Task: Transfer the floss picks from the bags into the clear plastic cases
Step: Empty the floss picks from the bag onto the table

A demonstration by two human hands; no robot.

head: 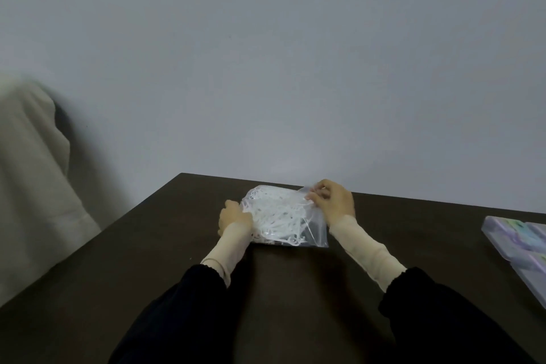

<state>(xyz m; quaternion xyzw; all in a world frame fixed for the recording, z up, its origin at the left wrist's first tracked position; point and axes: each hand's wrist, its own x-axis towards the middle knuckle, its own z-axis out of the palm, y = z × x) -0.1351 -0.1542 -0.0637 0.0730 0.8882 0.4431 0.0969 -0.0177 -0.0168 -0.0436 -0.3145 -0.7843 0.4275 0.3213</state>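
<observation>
A clear plastic bag [316, 233] full of white floss picks [277, 216] lies on the dark table [295, 275] near its far edge. My left hand [233, 217] rests against the bag's left side, fingers curled on it. Over at the bag's far right corner, my right hand [334, 201] pinches the top edge between fingers and thumb. Clear plastic cases [523, 245] with pastel tints lie at the table's right edge, partly cut off by the frame.
A beige cloth-covered shape [32, 186] stands beside the table on the left. A plain grey wall [266, 53] rises behind the table's far edge.
</observation>
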